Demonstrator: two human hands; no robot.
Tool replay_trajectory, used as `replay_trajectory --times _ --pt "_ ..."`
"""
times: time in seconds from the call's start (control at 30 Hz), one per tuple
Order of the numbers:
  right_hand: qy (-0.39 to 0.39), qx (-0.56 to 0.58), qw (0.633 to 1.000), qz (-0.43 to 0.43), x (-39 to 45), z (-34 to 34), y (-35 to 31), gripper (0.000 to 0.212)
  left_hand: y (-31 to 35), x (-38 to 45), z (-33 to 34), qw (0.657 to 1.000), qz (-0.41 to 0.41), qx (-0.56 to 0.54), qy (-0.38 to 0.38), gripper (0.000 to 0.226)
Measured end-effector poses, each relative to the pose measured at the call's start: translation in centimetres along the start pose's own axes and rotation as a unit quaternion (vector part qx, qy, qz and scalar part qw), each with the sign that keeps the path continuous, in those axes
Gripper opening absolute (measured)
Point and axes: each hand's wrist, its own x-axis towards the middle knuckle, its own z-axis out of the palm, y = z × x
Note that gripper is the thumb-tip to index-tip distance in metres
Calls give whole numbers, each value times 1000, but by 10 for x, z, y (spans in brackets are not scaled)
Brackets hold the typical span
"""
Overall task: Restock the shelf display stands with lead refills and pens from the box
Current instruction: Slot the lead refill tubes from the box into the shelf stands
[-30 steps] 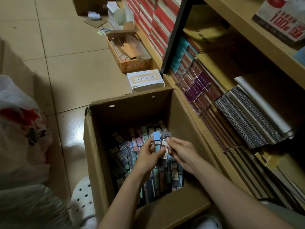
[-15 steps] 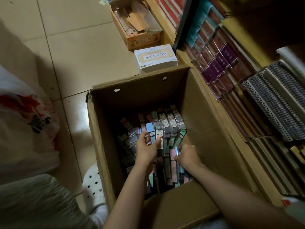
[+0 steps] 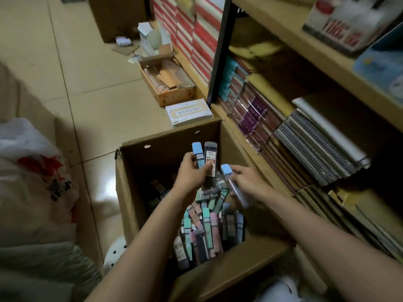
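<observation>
An open cardboard box (image 3: 128, 199) stands on the floor with several lead refill cases (image 3: 205, 227) piled in its bottom. Above the pile, my left hand (image 3: 192, 171) grips two upright refill cases (image 3: 205, 159), one with a blue cap and one dark with a red label. My right hand (image 3: 246, 182) is just to the right, closed on another blue-capped refill case (image 3: 231, 182) that points up and left. Both hands hover inside the box opening. No display stand is in view.
A wooden shelf unit (image 3: 309, 49) with stacked notebooks (image 3: 314, 149) runs along the right. A white flat box (image 3: 188, 113) and a small open carton (image 3: 170, 83) lie on the tiled floor behind. A white plastic bag (image 3: 32, 171) sits at left.
My right hand dipped into the pile and has come up holding a blue-capped refill case. My left hand has lifted its two cases higher. The camera has tilted up toward the shelves.
</observation>
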Motion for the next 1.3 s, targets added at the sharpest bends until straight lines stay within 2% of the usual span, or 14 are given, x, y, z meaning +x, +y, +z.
replay_trajectory --times 0.07,0.13,0.27,0.37,0.5,0.63,0.73,0.83,1.0,1.13,1.3 --pt "21 29 999 -14 -21 -20 -31 18 38 -7 4 999 33 -1 -33 30" --pt "14 109 993 -34 -45 -42 -57 23 75 -17 11 995 70 16 -70 31" --pt "-23 310 948 -68 -97 -88 -102 23 144 -41 31 976 149 81 -140 34" --pt "17 348 932 -100 -128 -120 -121 32 170 -61 40 965 166 32 -202 36" --pt "111 266 944 -162 -159 -149 -123 28 175 -81 63 946 123 -44 -297 35" --pt "185 192 943 -198 -188 -167 -122 26 184 -99 92 917 89 -58 -385 34" --pt "270 55 937 -214 -210 -189 -123 16 202 -107 102 896 105 -59 -427 31" --pt "355 -133 898 -225 -232 -221 -133 12 224 -111 107 889 132 -64 -433 30" --pt "473 -227 822 -220 -238 -269 -155 9 246 -106 122 893 140 -78 -420 32" --pt "488 -243 813 -205 -222 -294 -165 17 246 -94 130 897 135 -81 -414 35" --pt "518 -321 764 -212 -189 -304 -168 15 247 -79 134 898 133 -84 -411 37"
